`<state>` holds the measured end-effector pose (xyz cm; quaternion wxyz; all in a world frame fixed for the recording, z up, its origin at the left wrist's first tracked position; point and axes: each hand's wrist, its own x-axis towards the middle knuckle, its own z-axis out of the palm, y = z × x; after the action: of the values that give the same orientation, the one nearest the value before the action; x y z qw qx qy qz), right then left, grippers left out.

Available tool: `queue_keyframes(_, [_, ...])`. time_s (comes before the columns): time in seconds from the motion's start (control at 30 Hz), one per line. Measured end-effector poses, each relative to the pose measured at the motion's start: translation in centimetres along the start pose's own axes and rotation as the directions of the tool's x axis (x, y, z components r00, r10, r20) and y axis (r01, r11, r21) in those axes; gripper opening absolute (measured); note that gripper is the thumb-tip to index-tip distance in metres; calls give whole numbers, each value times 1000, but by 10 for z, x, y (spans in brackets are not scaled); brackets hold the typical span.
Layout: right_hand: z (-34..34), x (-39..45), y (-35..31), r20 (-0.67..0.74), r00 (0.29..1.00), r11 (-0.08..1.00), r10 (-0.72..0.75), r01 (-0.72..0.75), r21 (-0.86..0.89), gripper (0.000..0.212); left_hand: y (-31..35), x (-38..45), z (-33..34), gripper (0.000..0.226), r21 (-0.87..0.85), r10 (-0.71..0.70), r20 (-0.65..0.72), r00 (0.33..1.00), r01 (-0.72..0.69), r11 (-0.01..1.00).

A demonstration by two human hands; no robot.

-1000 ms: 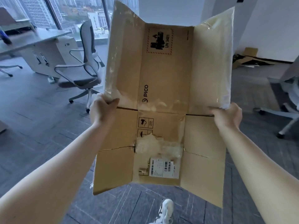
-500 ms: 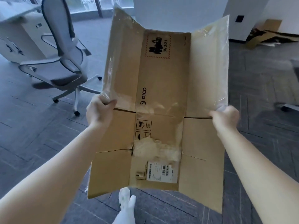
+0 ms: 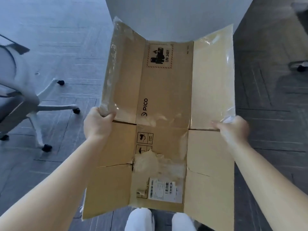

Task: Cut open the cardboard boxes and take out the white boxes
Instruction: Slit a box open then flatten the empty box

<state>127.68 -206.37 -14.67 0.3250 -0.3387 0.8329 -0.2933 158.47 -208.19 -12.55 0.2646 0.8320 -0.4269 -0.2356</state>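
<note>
A flattened brown cardboard box (image 3: 166,100), printed with "PICO" and a UN 3481 mark, hangs spread out in front of me above the floor. Clear tape clings to its upper flaps and a white shipping label sits low on its middle panel. My left hand (image 3: 97,124) grips the box's left edge at the flap crease. My right hand (image 3: 233,129) grips the right edge at the same height, with loose tape by its fingers. No white box is in view.
A grey office chair (image 3: 21,97) on castors stands at the left. A wide white column (image 3: 180,17) rises right behind the box. Another chair's castor (image 3: 301,68) shows at the right edge. My white shoes (image 3: 141,220) stand on dark carpet tiles below.
My view has tilted down and moved forward: the white column is now close behind the box and the chair has slid to the left edge. Both hands keep the same grip.
</note>
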Motion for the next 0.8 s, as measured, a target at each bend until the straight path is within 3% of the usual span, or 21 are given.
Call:
queue_keyframes(0.27, [146,90,98,30,995,993,98,-96,-76,31,-118,85,158,31,47,-100,91,991,96,994])
queue_keyframes(0.57, [312,210,254,63,990,982,123,-112,-150,33,-267,162,361,24,98,-139,116,984,127,987])
queue_keyframes(0.8, [373,248,310,66,985,973,161,-147,-178,33,-316,197,429,26,155,-160,140,977,138,978])
